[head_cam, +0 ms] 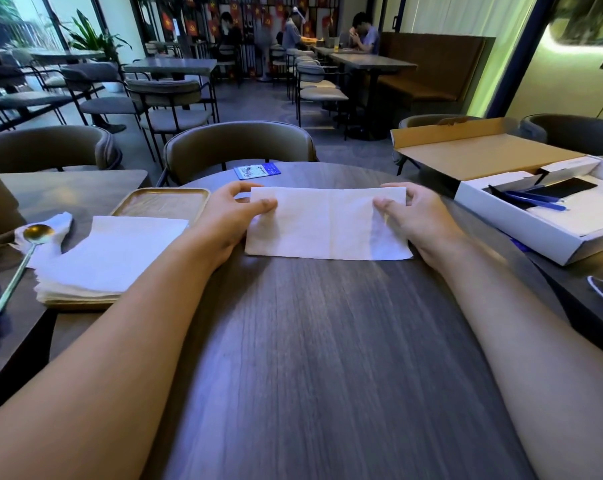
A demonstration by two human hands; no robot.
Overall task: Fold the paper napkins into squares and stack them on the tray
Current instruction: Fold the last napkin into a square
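Observation:
A white paper napkin (328, 225), folded into a long rectangle with a crease down its middle, lies flat on the round dark wooden table (328, 358). My left hand (229, 216) pinches its left end between thumb and fingers. My right hand (418, 216) pinches its right end the same way. To the left an empty wooden tray (161, 201) sits on the neighbouring table. In front of that tray a stack of unfolded white napkins (116, 254) rests on another wooden tray (81, 301).
A gold spoon (26, 258) lies on a crumpled napkin at far left. An open white cardboard box (542, 202) with blue tools stands at right. A blue QR card (257, 171) lies at the table's far edge, chairs beyond it.

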